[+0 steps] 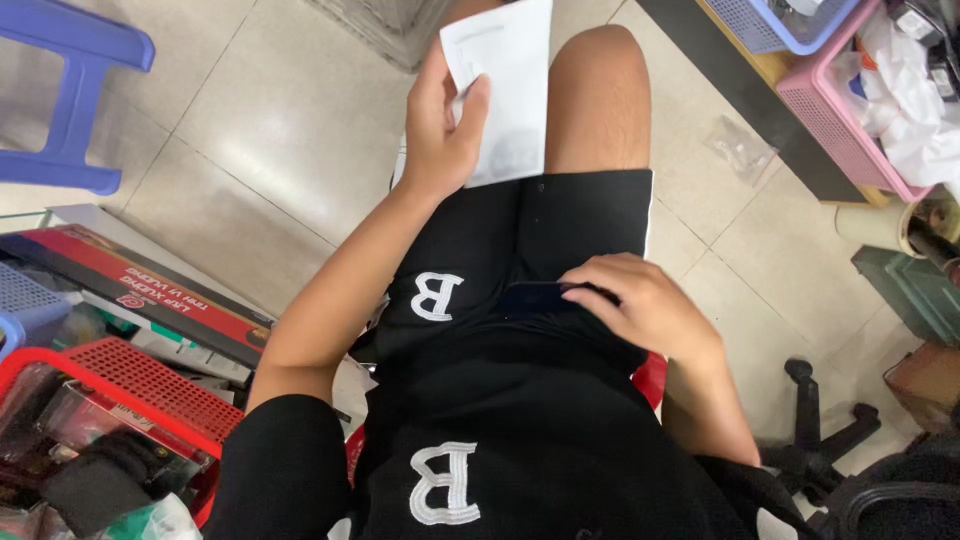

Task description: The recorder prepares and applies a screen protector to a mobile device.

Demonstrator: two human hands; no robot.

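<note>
Nearest, the right hand [645, 305] rests on the lap of the black shorts [520, 400], its fingers curled loosely over a dark flat phone [535, 297] that lies on the thigh; the fingertips touch its right end, and whether the grip actually closes on it cannot be told. Farther out, the left hand [440, 125] holds a white flat packet [507, 90] above the left knee, thumb pressed on its front face and fingers behind, a narrow pinching grip on its left edge. The packet's far end runs past the top of the frame.

To the near left a red mesh basket [150, 385] holds clear-wrapped items and something dark, with a red and black flat box [130, 285] lying just beyond it. The tiled floor [250, 130] between the knees and a blue plastic stool [75, 90] at the far left gives open room. To the right a small clear bag [740, 148] lies on the tiles, near the base of a black swivel chair [830, 440]. At the far right a pink basket [835, 110] holds crumpled white wrapping, and a blue basket [790, 25] sits beside it.
</note>
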